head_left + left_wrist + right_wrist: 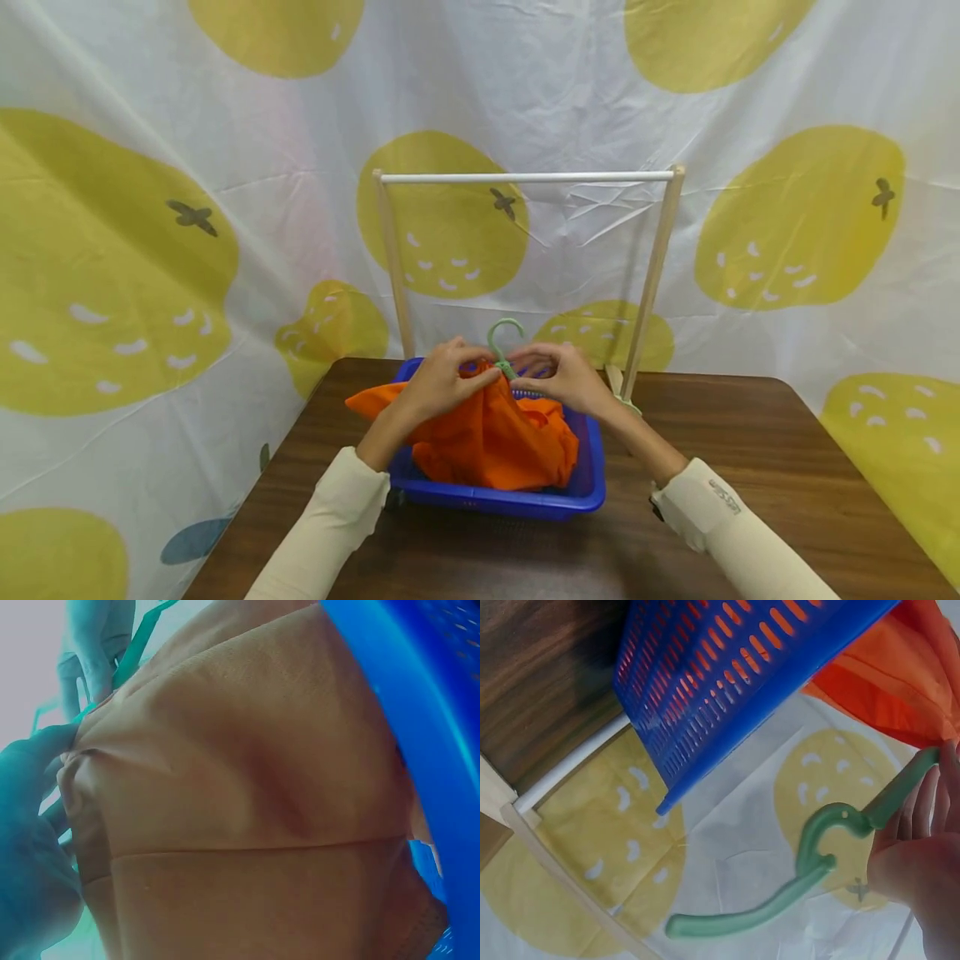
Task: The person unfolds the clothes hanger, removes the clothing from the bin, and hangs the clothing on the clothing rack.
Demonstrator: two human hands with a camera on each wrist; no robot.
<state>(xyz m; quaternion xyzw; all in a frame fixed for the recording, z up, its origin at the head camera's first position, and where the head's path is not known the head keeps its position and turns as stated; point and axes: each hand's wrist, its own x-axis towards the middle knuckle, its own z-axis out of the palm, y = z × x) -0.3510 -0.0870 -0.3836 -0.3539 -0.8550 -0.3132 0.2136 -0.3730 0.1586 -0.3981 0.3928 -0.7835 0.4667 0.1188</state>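
An orange cloth garment [491, 442] lies bunched in a blue plastic basket [495, 500], with one end spilling over its left side. My left hand [442, 383] pinches a raised fold of the garment, close to the neck of a green hanger [506, 333]. In the left wrist view, the thumb and fingers of that hand [34, 825] grip the cloth's edge. On the other side, my right hand [566, 379] holds the hanger by an arm near the cloth, as the right wrist view shows for the hanger [810, 855]. Cloth hides part of the hanger.
A rack with a white rod [525, 177] and wooden posts stands behind the basket. Something pale green [628, 406] lies by its right foot. The dark wooden table [720, 467] reaches out on both sides, and a fruit-print curtain [570, 83] hangs behind.
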